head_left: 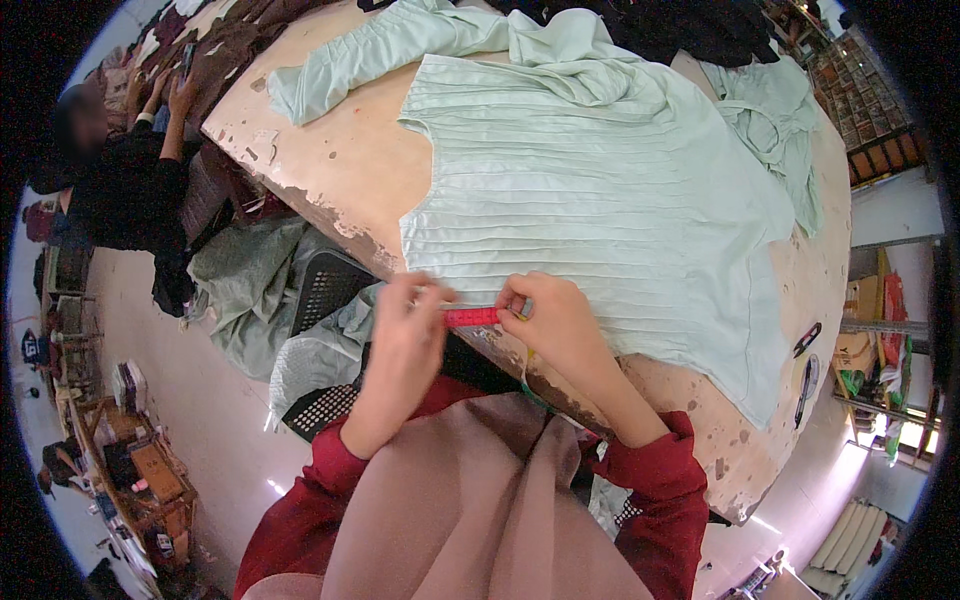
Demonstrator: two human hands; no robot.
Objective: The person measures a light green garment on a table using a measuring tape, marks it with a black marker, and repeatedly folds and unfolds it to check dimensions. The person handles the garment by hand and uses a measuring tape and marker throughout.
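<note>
A short stretch of red tape measure point(472, 317) runs straight between my two hands, over the table's near edge. My right hand point(550, 312) is closed in a pinch on it, and a thin yellow-green length hangs below that hand. My left hand point(405, 330) is at the tape's other end with its fingers bent, blurred by motion. Just beyond my hands a pale mint pleated garment point(590, 200) lies spread flat, its pleats running left to right. Its near-left edge lies close to my fingers.
The worn table point(320, 170) has a chipped edge. Thread snippers point(806, 340) and scissors point(806, 392) lie at its right. More mint fabric point(390, 45) and dark cloth point(650, 25) lie at the back. A black crate point(330, 290) with cloth stands left; another person point(120, 180) works at far left.
</note>
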